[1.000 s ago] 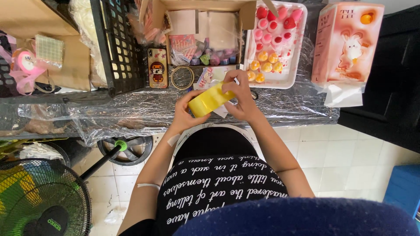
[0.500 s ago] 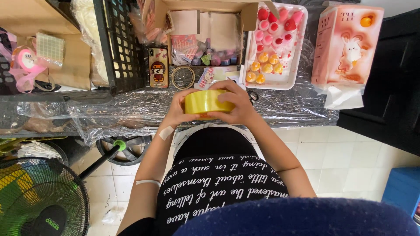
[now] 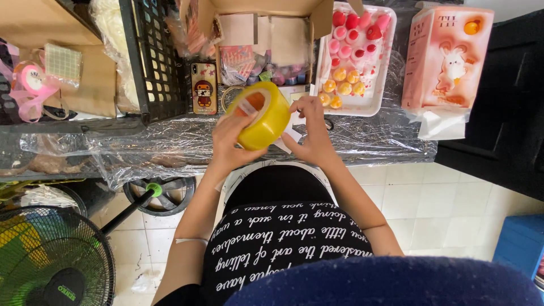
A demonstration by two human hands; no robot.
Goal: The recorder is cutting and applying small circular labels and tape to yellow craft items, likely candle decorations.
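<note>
My left hand (image 3: 229,143) grips a roll of yellow tape (image 3: 262,114), tilted so its hole faces up and left. My right hand (image 3: 310,131) sits at the roll's right side, fingers pinched near its edge; whether they hold the tape's end I cannot tell. Both hands hover over the front of a table covered in clear plastic film (image 3: 170,148). Under the right hand lies a white paper piece (image 3: 293,133).
Behind the hands stands an open cardboard box (image 3: 266,34) with small packets, a phone (image 3: 204,89), a white tray of red and yellow pieces (image 3: 354,56), a pink tissue box (image 3: 445,59), a black crate (image 3: 156,62), pink ribbon (image 3: 31,85). A fan (image 3: 51,266) stands on the floor at left.
The tape roll has turned from lying flat between both hands to tilted with its hole showing. My right hand has slid from on top of it to its right edge.
</note>
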